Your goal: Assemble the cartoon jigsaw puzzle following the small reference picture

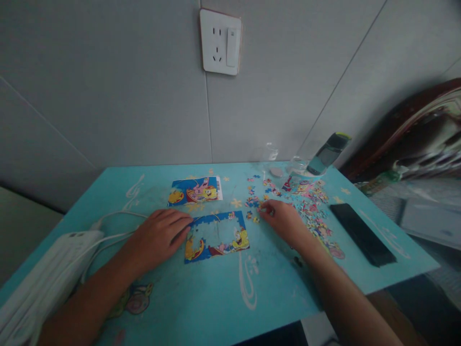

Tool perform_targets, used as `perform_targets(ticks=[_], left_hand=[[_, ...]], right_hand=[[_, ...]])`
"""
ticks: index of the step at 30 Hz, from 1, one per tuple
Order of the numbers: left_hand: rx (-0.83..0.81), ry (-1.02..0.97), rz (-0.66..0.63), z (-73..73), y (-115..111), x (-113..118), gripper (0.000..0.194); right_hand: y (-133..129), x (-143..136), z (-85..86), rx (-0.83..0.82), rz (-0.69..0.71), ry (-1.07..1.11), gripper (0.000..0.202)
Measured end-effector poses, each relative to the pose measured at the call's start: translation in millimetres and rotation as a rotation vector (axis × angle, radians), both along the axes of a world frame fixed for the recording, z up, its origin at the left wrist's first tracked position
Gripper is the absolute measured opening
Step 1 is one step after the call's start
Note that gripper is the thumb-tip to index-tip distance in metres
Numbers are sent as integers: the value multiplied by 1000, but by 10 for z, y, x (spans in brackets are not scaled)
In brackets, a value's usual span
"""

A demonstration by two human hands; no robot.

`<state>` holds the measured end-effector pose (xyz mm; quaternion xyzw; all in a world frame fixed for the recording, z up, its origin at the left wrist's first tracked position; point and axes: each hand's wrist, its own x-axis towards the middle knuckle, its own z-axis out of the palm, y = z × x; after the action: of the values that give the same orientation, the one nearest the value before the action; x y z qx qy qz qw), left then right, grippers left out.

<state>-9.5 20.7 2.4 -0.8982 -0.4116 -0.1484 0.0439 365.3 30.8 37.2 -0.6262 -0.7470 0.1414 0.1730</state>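
My left hand (163,234) lies on the table with its fingers stretched out, the fingertips at the upper left corner of a partly assembled jigsaw puzzle (201,255). The puzzle's border is joined into a rectangle, with bare table in its middle. Above it lies a cartoon picture card (194,190) in blue, pink and yellow. To the right, my right hand (280,220) has thumb and fingers pinched together among loose puzzle pieces (252,202); whatever is between the fingertips is too small to make out. A larger heap of pieces (313,206) spreads beyond that hand.
A white power strip (54,274) with cables stands at the left. On the right lies a dark flat oblong object (362,233). Along the wall are clear containers (297,164) and a tilted bottle (328,154). A socket plate (220,42) is on the wall.
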Motion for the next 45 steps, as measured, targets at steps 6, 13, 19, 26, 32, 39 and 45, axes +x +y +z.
perform_targets(ticks=[6,13,19,26,32,39,45], left_hand=[[17,23,-14,61,-21,47,30],[-6,25,-6,94,-29,66,29],[37,16,-25,99,-22,77,27],[14,-60,-134,195,-185,357,26],[-3,-84,-265,244,-376,681,25],[-45,-90,-322,213,-439,781,30],[-70,-80,-325,167,-450,805,33]], right_hand=[[-20,-45,-75,-83,84,47,12],[9,-31,-98,-98,109,80,9],[-13,-103,-17,-168,199,287,11],[-174,-381,-11,-323,363,477,11],[-181,-443,-73,-296,375,407,15],[-163,-452,-71,-185,423,339,16],[-136,-424,-103,-127,461,312,16]])
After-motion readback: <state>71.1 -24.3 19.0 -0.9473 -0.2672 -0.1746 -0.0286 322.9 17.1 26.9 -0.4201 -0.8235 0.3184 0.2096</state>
